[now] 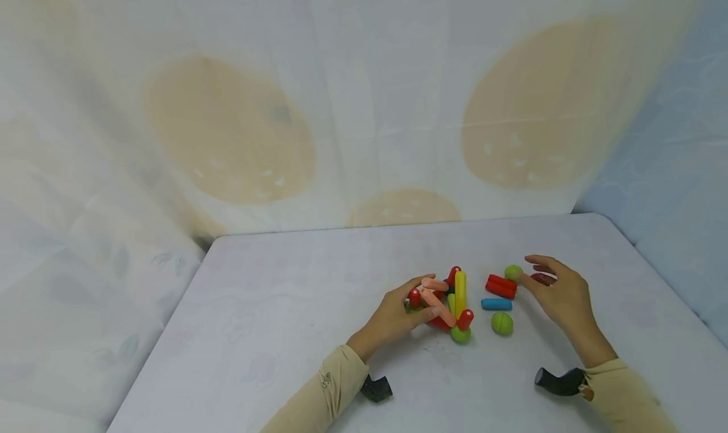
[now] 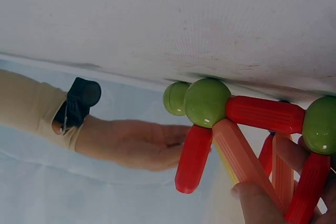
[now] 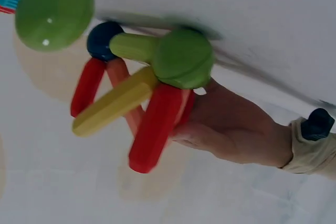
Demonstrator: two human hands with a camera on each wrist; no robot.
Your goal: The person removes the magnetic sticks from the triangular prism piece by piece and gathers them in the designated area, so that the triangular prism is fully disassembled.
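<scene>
loose balls: 2 green (image 1: 502,323) | loose rods: 2 red (image 1: 501,286), 1 blue (image 1: 497,304) | left hand (image 1: 398,314) — grips rod cluster (image 1: 449,306) | right hand (image 1: 560,296) — fingers spread, seemingly touching far green ball (image 1: 513,272)

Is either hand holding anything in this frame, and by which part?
The left hand grips the stick-and-ball structure by its orange sticks. The right hand holds nothing; its fingertips are at a green ball.
</scene>
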